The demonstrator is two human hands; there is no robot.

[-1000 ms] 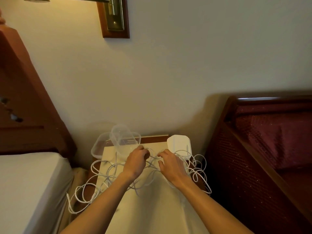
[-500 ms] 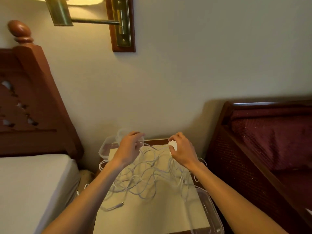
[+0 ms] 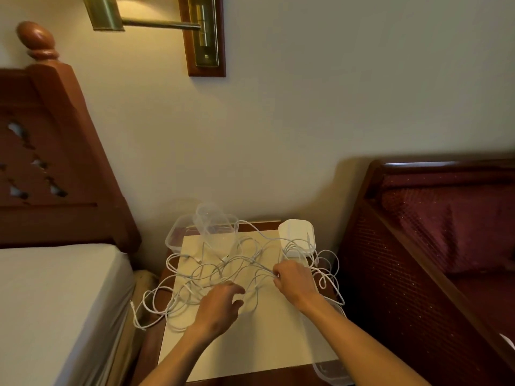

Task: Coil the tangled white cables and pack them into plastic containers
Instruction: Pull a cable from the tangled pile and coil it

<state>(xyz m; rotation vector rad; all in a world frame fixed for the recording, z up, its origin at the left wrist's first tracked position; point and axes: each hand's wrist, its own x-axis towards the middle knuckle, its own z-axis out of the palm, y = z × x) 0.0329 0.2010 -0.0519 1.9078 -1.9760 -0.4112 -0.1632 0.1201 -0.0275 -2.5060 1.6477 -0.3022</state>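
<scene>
White tangled cables (image 3: 223, 271) sprawled across the nightstand (image 3: 250, 344) top, overhanging its left and right edges; right hand (image 3: 295, 282) pinching a strand nearer the right edge, left hand (image 3: 220, 307) loosely spread over the middle loops, clear containers (image 3: 206, 227) at the far-left corner.

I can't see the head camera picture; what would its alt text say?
A person's two hands work at a tangle of white cables on a small bedside table: the right hand pinches a strand, the left hand reaches in with loosely curled fingers. Clear plastic containers and a white lid sit at the table's far edge.
</scene>
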